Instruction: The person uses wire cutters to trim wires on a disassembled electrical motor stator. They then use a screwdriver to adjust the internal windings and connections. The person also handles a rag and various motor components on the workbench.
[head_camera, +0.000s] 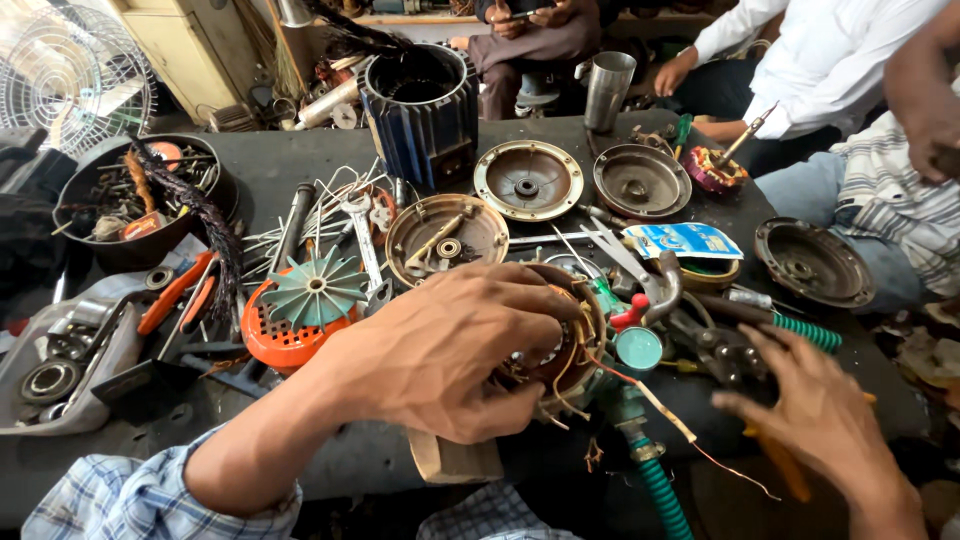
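Nearest me, my checked sleeve (120, 495) leads to my left hand (440, 350), its grip closed over a wound motor coil (570, 345) at the near centre of the surface (270, 170), apparently steadying it. My right hand (815, 415) lies near right, fingers spread over pliers (720, 345); whether it grasps them I cannot tell. Left lie an orange fan cover (280, 340) and green fan wheel (315, 290); farther off, round end covers (528, 180) and a blue motor shell (425, 110). Other people sit beyond the cluttered workshop bench.

We see a dark, cluttered workbench (300, 165), a cream cabinet (190, 45) behind it, and a wire fan guard (70, 85) in bright light.
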